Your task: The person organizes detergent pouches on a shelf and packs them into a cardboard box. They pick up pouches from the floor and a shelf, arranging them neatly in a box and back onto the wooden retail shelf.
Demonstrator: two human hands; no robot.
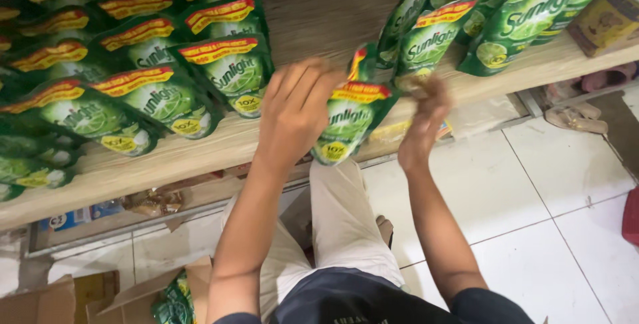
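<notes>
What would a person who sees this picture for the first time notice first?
First, the rows of shiny green plastic refill pouches with red-and-yellow bands, filling the wooden shelf on the left and upper right. At the centre, the left hand and the right hand meet at one green pouch at the shelf's front edge. An open brown cardboard box sits on the white tiled floor at lower left.

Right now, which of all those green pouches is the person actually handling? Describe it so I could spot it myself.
Find the wooden shelf packed with green pouches, then the bare gap in its middle. There the left hand and right hand meet on one green pouch with a red and yellow top band. Unlike its neighbours lying in rows, it sits alone between the hands, hanging over the shelf's front edge.
</notes>
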